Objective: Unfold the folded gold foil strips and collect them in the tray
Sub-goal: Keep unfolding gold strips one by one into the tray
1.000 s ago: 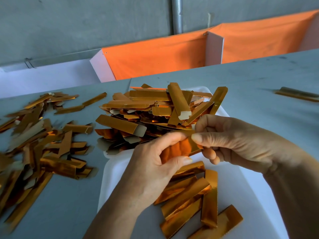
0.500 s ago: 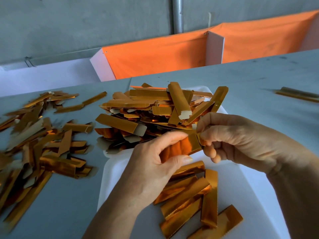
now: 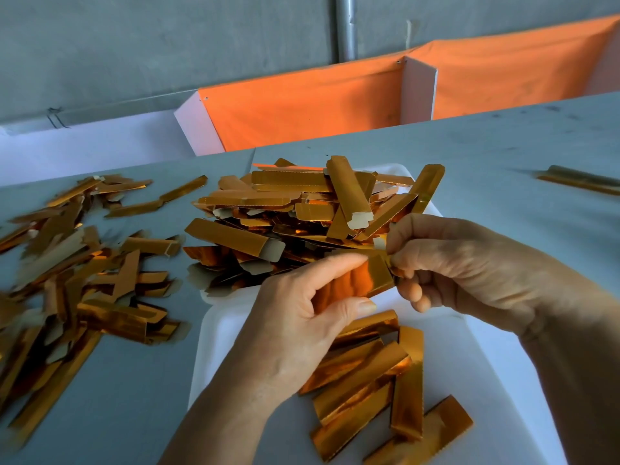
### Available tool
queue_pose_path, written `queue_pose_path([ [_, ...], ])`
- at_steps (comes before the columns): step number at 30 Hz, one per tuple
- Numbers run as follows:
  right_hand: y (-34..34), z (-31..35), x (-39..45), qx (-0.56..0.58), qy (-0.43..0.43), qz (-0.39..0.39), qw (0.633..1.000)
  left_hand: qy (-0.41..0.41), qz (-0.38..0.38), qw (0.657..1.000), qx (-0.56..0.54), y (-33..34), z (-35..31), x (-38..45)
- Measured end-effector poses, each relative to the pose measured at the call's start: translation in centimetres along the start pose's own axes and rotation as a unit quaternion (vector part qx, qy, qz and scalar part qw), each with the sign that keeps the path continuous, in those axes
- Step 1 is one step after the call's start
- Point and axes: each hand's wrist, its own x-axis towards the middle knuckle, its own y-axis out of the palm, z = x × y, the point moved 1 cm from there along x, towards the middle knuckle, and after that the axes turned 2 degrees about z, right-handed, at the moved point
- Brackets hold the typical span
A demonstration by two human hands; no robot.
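2 hands, left grip (image 3: pixel 302 317) and right grip (image 3: pixel 469 263), pinch 1 gold strip (image 3: pixel 372 278).

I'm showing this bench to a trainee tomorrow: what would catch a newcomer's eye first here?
First, the two hands at centre: the left hand and right hand both pinch one gold foil strip above the white tray. Next, the heap of strips piled on the tray's far end, and the loose scatter across the grey table to the left.
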Motion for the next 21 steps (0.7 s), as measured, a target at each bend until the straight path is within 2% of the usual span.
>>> queue_pose_path([
  [8,0.36,-0.2,0.15,-0.042,-0.029,-0.01,0.999,0.032,-0.005,0.998,0.045,0.1,-0.32,-0.04],
  [12,0.08,-0.33,0.07,-0.005,-0.027,0.03,0.999,0.045,-0.011,0.997,0.063,0.12,-0.3,-0.05],
  [15,-0.24,-0.41,-0.02,0.042,-0.034,0.066,0.996,0.05,-0.01,0.998,0.035,0.03,-0.37,-0.08],
  [21,-0.53,-0.89,0.29,0.083,-0.039,0.087,0.992,0.061,0.001,0.998,-0.008,0.0,-0.31,-0.01],
])
